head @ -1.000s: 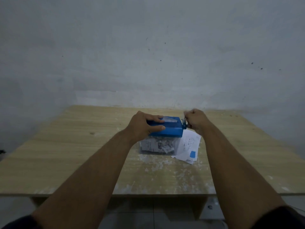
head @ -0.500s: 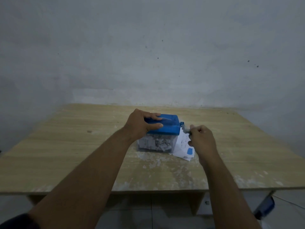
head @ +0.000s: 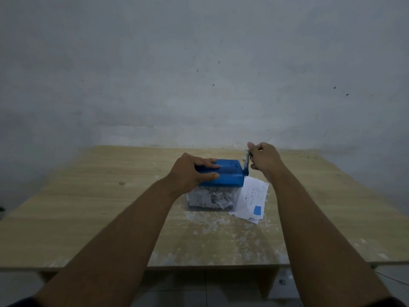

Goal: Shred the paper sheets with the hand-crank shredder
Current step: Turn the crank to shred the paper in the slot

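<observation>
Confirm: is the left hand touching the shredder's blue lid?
Touching. In the head view the left hand lies on the shredder's blue lid, fingers and thumb flat against it, no gap.

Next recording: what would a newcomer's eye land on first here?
The blue-lidded shredder at the middle of the wooden table stands out, its clear bin holding paper shreds and the left hand pressing on its lid. At its right end the right hand grips the crank, raised above the lid. White paper sheets lie on the table just right of the bin.
</observation>
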{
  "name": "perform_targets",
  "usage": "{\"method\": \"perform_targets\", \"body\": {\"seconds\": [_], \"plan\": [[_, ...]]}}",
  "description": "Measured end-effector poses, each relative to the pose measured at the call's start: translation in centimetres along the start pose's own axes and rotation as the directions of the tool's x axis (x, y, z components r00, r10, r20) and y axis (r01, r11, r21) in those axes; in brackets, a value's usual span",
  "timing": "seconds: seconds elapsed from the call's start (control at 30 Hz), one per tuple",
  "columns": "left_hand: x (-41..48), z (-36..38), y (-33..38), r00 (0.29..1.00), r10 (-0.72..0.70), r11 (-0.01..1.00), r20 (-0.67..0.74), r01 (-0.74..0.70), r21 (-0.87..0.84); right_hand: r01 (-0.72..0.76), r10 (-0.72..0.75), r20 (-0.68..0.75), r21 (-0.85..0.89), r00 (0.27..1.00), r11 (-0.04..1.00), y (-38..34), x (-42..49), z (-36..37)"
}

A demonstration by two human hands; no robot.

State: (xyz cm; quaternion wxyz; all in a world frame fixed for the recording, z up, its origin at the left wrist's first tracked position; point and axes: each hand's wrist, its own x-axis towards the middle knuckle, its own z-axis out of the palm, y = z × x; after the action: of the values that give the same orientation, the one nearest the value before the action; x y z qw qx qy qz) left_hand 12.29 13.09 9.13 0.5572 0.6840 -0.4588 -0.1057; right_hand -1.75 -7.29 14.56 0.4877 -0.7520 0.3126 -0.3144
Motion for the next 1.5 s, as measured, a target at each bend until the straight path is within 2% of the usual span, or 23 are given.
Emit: {"method": "perform_targets", "body": {"seconds": [0.13, 0.33, 0.4, 0.47, 0.53, 0.57, 0.7, 0.77, 0.83, 0.93, 1.03, 1.1, 1.2, 1.3, 1.4, 1.5], "plan": [[-0.1, 0.5, -0.1, 1.000, 0.002, 0.999, -0.023, -0.003, -0.049, -0.088, 0.088, 0.004, 0.020, 0.996, 0.996, 2.0, 0.6, 1.0], [-0.3, 0.7, 0.0, 1.000, 0.022, 0.999, -0.022, -0.022, -0.040, -0.049, 0.051, -0.054, 0.044, 0.997, 0.998, 3.0, 0.1, 1.0], [-0.2, 0.6, 0.0, 0.999, 0.027, 0.999, -0.029, -0.028, -0.028, -0.079, 0.083, -0.059, 0.062, 0.995, 0.995, 2.8, 0.3, 0.9], [-0.3, 0.5, -0.1, 0.999, 0.025, 1.000, -0.031, -0.025, -0.014, -0.115, 0.115, -0.001, -0.004, 0.993, 0.993, 2.9, 0.4, 0.9], [-0.4, 0.5, -0.1, 0.999, 0.022, 1.000, -0.028, -0.023, -0.012, -0.186, 0.196, 0.069, -0.132, 0.978, 0.974, 4.3, 0.0, 1.2], [-0.4, 0.5, 0.0, 1.000, 0.019, 1.000, -0.024, -0.019, -0.020, -0.231, 0.245, 0.091, -0.140, 0.965, 0.963, 5.5, -0.5, 1.4], [-0.5, 0.9, 0.0, 0.999, 0.031, 0.998, -0.043, -0.033, -0.055, -0.268, 0.276, 0.102, -0.085, 0.956, 0.960, 10.8, -2.5, 2.1], [-0.6, 1.0, 0.0, 0.998, 0.040, 0.998, -0.056, -0.043, -0.055, -0.272, 0.272, 0.029, 0.011, 0.962, 0.962, 11.3, -4.1, 2.2], [-0.7, 1.2, 0.0, 0.997, 0.042, 0.997, -0.058, -0.045, -0.064, -0.228, 0.230, -0.045, 0.034, 0.972, 0.973, 11.4, -5.3, 2.0], [-0.7, 1.2, 0.0, 0.997, 0.052, 0.997, -0.065, -0.056, -0.056, -0.082, 0.076, -0.118, -0.052, 0.990, 0.995, 11.6, -6.3, 1.9], [-0.9, 1.2, -0.3, 0.993, 0.096, 0.995, -0.074, -0.096, 0.004, 0.033, -0.043, -0.129, -0.080, 0.991, 0.996, 10.9, -6.9, 1.5], [-1.3, 1.1, -0.8, 0.985, 0.143, 0.986, -0.097, -0.133, 0.101, 0.101, -0.118, -0.103, -0.156, 0.988, 0.983, 10.7, -7.5, 0.9], [-1.8, 1.0, -1.6, 0.968, 0.221, 0.911, -0.119, -0.161, 0.380, 0.127, -0.148, -0.075, -0.232, 0.986, 0.965, 12.2, -8.6, -0.7], [-1.3, -0.1, -2.3, 0.965, 0.238, 0.875, -0.114, -0.162, 0.457, 0.088, -0.121, -0.075, -0.341, 0.990, 0.936, 14.5, -9.6, -1.7], [-0.6, -1.7, -2.9, 0.968, 0.246, 0.858, -0.044, -0.196, 0.475, 0.201, -0.217, 0.020, -0.472, 0.976, 0.859, 15.0, -9.8, -1.7], [-1.0, -2.4, -2.2, 0.955, 0.286, 0.807, -0.075, -0.198, 0.556, 0.308, -0.243, 0.191, -0.544, 0.951, 0.780, 14.8, -10.2, -1.1]]}}
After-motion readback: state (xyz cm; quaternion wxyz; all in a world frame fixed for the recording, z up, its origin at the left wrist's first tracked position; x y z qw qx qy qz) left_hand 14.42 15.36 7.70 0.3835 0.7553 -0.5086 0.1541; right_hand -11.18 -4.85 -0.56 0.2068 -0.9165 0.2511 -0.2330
